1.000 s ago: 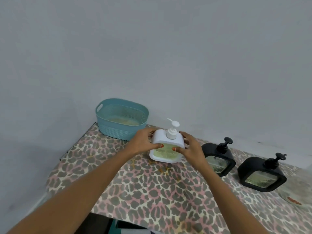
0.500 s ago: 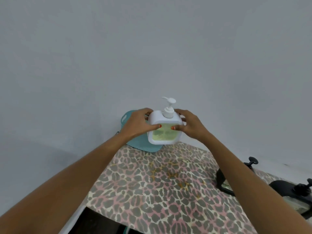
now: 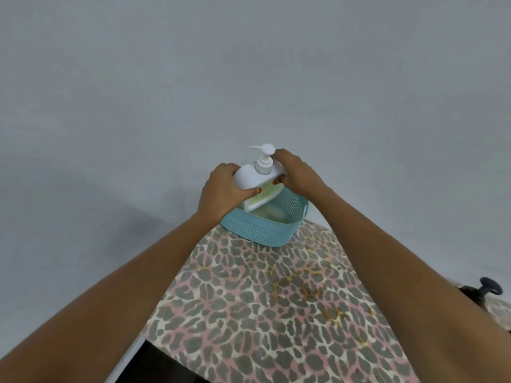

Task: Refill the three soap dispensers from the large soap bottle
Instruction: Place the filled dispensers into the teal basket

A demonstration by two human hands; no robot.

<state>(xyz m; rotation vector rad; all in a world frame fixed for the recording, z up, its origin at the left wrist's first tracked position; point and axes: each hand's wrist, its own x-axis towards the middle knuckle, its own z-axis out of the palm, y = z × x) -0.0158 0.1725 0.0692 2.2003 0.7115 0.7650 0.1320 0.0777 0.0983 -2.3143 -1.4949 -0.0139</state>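
Both hands grip the white dispenser [image 3: 253, 179] by its sides: the left hand [image 3: 221, 192] wraps the left edge with the thumb across the front, and the right hand [image 3: 297, 172] curls round the right edge, its fingers up near the pump head. The dispenser is tilted, top toward the camera, and its lower end dips inside the rim of the teal basket [image 3: 260, 230] at the far corner of the tabletop [image 3: 262, 313]. I cannot tell whether it touches the basket floor yet.

A second ago the dispenser stood on the tabletop beside two black ones, with the hands closing on it. Half a second ago it was lifted clear in front of the basket. Now it has been carried over the rim and is going down into it. The view has swung left with the move, so only the pump of one black dispenser [image 3: 489, 289] shows at the right edge.

Yellow-green soap shows through its front window, so this dispenser looks dealt with and is likely being set aside. That would leave the black two to handle. The large soap bottle is not in view, so the next step probably means turning back to the right to find it.
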